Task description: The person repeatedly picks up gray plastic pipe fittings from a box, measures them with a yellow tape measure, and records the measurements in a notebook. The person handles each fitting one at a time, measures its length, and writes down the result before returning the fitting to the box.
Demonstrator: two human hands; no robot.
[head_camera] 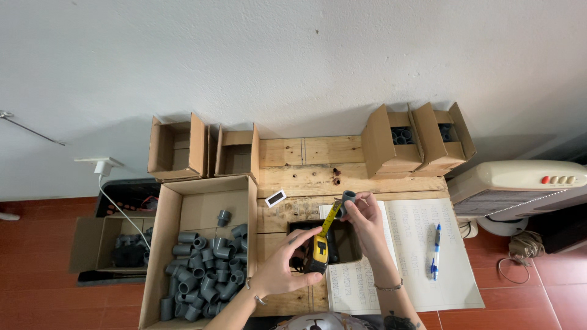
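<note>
Tape measure [317,253], yellow and black, sits in the left hand [282,269], whose fingers are closed around its case above the wooden counter [306,160]. Its yellow blade runs out from the case up and a little to the right, so its long axis goes diagonally away from the person toward the wall. The blade ends at a small grey pipe fitting [348,198], which the right hand [365,219] pinches between fingertips and thumb; the fitting's open end faces upward toward the wall.

Under the tape measure lies a black tray [346,241], and right of the tape measure lies an open notebook [428,256] with a blue pen [435,250] on it. Left of the tape measure stands a large cardboard box [189,201] with many grey fittings [202,269] inside. Beyond the tape measure, near the wall, stand smaller cardboard boxes [391,143], and a small white label [276,198] lies on the counter.
</note>
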